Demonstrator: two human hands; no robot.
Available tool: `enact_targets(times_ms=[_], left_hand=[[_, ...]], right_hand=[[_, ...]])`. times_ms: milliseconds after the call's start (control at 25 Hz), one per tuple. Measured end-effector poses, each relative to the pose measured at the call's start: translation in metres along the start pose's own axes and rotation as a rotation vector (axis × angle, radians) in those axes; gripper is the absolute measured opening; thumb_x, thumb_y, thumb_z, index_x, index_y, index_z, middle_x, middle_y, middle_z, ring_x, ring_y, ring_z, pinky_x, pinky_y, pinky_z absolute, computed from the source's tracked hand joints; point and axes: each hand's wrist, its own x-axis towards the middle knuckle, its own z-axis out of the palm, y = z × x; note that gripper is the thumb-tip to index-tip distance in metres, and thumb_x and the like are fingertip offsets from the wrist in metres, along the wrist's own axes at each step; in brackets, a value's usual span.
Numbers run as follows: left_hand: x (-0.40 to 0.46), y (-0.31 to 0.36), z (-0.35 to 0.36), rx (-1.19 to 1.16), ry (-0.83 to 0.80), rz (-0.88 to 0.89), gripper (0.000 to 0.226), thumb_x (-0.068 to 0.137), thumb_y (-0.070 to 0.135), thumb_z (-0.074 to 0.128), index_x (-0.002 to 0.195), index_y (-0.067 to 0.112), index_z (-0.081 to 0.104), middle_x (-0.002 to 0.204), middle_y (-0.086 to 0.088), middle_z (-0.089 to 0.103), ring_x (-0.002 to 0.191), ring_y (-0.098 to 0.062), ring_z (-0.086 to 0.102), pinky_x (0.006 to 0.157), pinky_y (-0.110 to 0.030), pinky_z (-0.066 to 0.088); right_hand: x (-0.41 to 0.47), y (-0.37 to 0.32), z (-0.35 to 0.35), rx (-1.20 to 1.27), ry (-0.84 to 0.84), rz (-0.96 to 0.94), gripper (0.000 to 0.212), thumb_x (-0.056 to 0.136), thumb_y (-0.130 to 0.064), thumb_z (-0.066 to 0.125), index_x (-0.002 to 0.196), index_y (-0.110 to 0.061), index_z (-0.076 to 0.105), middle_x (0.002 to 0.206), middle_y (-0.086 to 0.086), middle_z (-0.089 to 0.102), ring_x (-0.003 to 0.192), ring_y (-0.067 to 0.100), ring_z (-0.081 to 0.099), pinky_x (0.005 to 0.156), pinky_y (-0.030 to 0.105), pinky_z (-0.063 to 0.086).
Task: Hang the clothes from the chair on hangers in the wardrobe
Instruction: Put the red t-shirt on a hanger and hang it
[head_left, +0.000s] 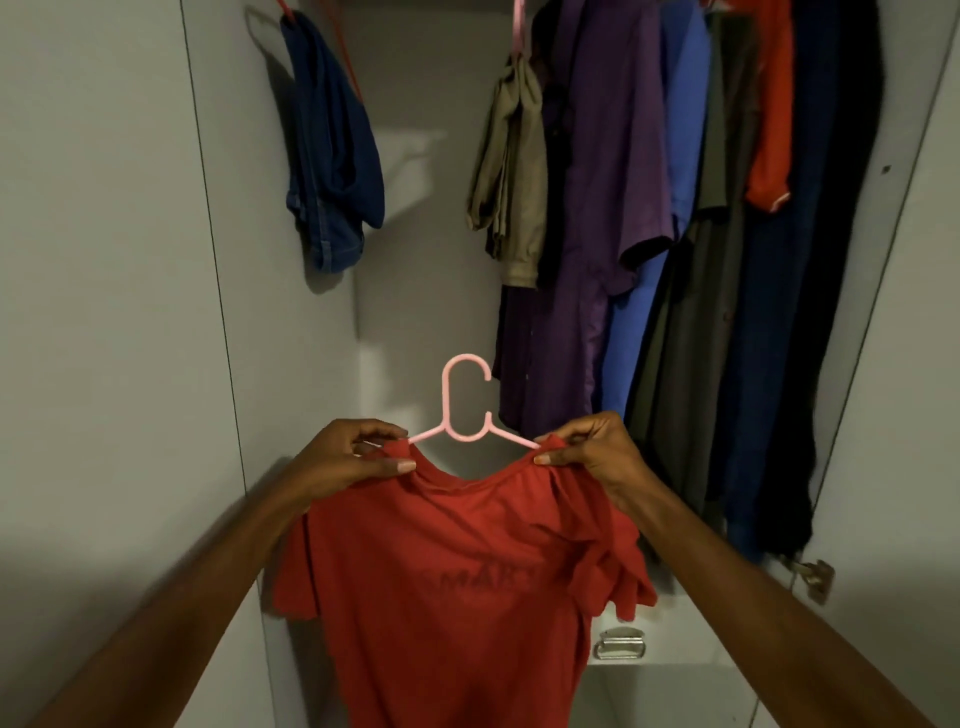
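A red T-shirt (447, 582) with faint dark lettering hangs on a pink plastic hanger (464, 402) in front of the open wardrobe. The hanger's hook and neck stick up out of the collar; its arms are inside the shirt. My left hand (358, 457) pinches the shirt's left shoulder over the hanger arm. My right hand (587, 449) pinches the right shoulder the same way. The right sleeve is bunched and folded. The chair is out of view.
Inside the wardrobe, blue denim (332, 150) hangs at the upper left on a red hanger. Khaki trousers (511, 171) hang from a pink hanger, beside purple, blue, grey, orange and dark navy clothes (727, 234) on the right. A metal drawer handle (618, 644) sits below.
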Motion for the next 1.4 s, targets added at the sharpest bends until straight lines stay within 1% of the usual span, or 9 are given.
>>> enact_targets(times_ms=[80,200,400,560,760,1000,1160,1280,1400], left_hand=[[-0.002,0.007,0.01,0.169,-0.107,-0.031,0.043,0.081,0.056,0.079,0.098,0.017,0.081,0.089,-0.001,0.078,0.084,-0.018,0.074,0.086,-0.041,0.057],[-0.015,0.021,0.024,0.147,-0.115,0.0,0.055,0.078,0.068,0.076,0.092,0.015,0.081,0.088,-0.026,0.072,0.074,-0.021,0.065,0.075,-0.035,0.049],[-0.051,0.059,0.032,0.146,-0.052,0.044,0.025,0.084,0.049,0.08,0.097,0.028,0.083,0.088,-0.018,0.076,0.079,-0.037,0.072,0.074,-0.043,0.053],[-0.067,0.082,0.031,0.15,0.024,0.037,0.019,0.082,0.04,0.081,0.095,0.026,0.083,0.083,-0.015,0.077,0.073,-0.026,0.07,0.073,-0.037,0.05],[-0.071,0.094,0.023,0.161,0.06,0.047,0.012,0.085,0.031,0.082,0.095,0.025,0.084,0.086,-0.007,0.079,0.084,-0.033,0.075,0.08,-0.043,0.057],[-0.07,0.114,0.006,-0.038,0.028,0.088,0.017,0.086,0.004,0.078,0.102,0.009,0.081,0.096,-0.012,0.079,0.089,-0.021,0.074,0.083,-0.028,0.057],[-0.061,0.127,-0.019,-0.053,0.023,0.131,0.034,0.081,-0.006,0.078,0.113,0.003,0.077,0.105,-0.012,0.078,0.098,-0.022,0.073,0.092,-0.026,0.057],[-0.053,0.138,-0.041,-0.035,0.033,0.118,0.031,0.079,0.002,0.082,0.11,0.009,0.078,0.101,-0.008,0.079,0.095,-0.018,0.075,0.089,-0.025,0.058],[-0.043,0.134,-0.067,0.24,0.057,0.076,0.011,0.086,0.032,0.081,0.086,0.021,0.081,0.078,0.003,0.077,0.071,-0.006,0.071,0.067,-0.018,0.052]], right_hand=[[-0.013,-0.008,-0.009,-0.004,-0.019,-0.02,0.03,0.047,0.007,0.089,0.075,0.001,0.079,0.087,0.023,0.076,0.067,0.021,0.073,0.073,0.031,0.063],[-0.029,-0.016,-0.026,-0.011,-0.07,-0.045,0.032,0.056,0.016,0.086,0.086,0.008,0.077,0.086,0.017,0.078,0.07,0.017,0.073,0.072,0.025,0.061],[-0.054,-0.035,-0.055,0.17,-0.212,-0.138,0.031,0.057,0.0,0.085,0.087,0.0,0.081,0.1,0.026,0.076,0.094,0.031,0.075,0.088,0.031,0.059],[-0.066,-0.045,-0.072,0.158,-0.401,-0.057,0.052,0.07,0.012,0.076,0.121,0.003,0.07,0.126,0.022,0.07,0.11,0.028,0.069,0.096,0.037,0.056],[-0.074,-0.051,-0.055,-0.294,-0.359,0.039,0.032,0.079,-0.034,0.082,0.086,-0.003,0.081,0.084,0.017,0.075,0.073,0.023,0.062,0.071,0.034,0.048],[-0.08,-0.087,-0.062,-0.296,-0.477,0.022,0.019,0.092,-0.026,0.071,0.097,-0.01,0.081,0.093,0.011,0.077,0.082,0.018,0.069,0.074,0.027,0.055],[-0.078,-0.106,-0.058,-0.274,-0.374,-0.025,0.024,0.093,-0.027,0.07,0.101,-0.008,0.081,0.096,0.019,0.077,0.08,0.022,0.07,0.075,0.03,0.058],[-0.079,-0.116,-0.052,-0.219,-0.271,-0.045,0.019,0.092,-0.025,0.07,0.09,-0.011,0.082,0.087,0.013,0.076,0.074,0.018,0.068,0.069,0.028,0.056],[-0.082,-0.127,-0.049,-0.209,-0.198,-0.034,0.018,0.096,-0.02,0.067,0.091,-0.012,0.081,0.088,0.01,0.077,0.075,0.015,0.07,0.068,0.024,0.057]])
